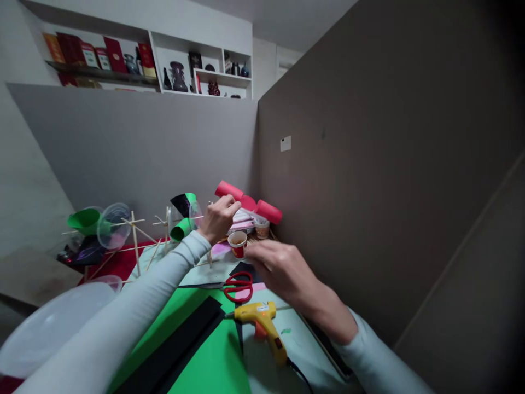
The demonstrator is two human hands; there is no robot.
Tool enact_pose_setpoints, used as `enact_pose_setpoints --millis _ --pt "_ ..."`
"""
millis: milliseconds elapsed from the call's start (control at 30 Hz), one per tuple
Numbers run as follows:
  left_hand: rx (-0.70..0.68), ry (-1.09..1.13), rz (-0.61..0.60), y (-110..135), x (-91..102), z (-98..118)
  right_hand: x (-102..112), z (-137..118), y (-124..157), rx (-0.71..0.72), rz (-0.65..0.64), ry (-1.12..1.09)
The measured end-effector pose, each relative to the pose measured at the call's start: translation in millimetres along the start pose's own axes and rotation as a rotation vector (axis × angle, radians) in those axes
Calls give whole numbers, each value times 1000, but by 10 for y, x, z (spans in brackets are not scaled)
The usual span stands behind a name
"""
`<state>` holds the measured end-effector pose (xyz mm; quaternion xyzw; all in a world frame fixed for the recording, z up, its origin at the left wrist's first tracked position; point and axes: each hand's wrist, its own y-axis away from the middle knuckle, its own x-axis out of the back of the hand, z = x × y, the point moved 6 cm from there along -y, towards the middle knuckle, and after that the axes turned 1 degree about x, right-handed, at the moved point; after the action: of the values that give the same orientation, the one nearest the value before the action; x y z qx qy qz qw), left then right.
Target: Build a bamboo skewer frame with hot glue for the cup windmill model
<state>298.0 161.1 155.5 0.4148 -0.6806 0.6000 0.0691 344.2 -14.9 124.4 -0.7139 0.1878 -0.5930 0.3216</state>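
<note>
My left hand [221, 219] is raised over the back of the table, its fingers pinched together in front of a red paper roll [228, 190]. Whatever the pinch may hold is too small to make out. My right hand [281, 268] is closed too, its fingertips right by a red and white paper cup [238, 246] with brownish contents. Those fingertips hide anything between them. Below the hands lie red-handled scissors [238, 287] and a yellow hot glue gun [258, 314] with a black cord.
Green paper [217, 355] and black paper strips [176, 345] cover the front. Stick frames [135, 241] with clear plastic cups [115, 225] stand on the left, behind a translucent bowl [53, 323]. A second cup [262, 229] sits at the back. A dark partition [369, 191] borders the right side.
</note>
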Motion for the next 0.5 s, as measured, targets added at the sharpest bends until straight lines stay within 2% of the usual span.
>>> enact_pose_setpoints --millis 200,333,500 --pt "141 -29 -165 -595 -129 -297 194 753 -811 -260 12 136" --pt "222 -13 -220 -788 -166 -513 85 1235 -1143 -368 -26 179" --pt "317 26 -282 -876 -346 -748 -138 1595 -1316 -424 -110 201"
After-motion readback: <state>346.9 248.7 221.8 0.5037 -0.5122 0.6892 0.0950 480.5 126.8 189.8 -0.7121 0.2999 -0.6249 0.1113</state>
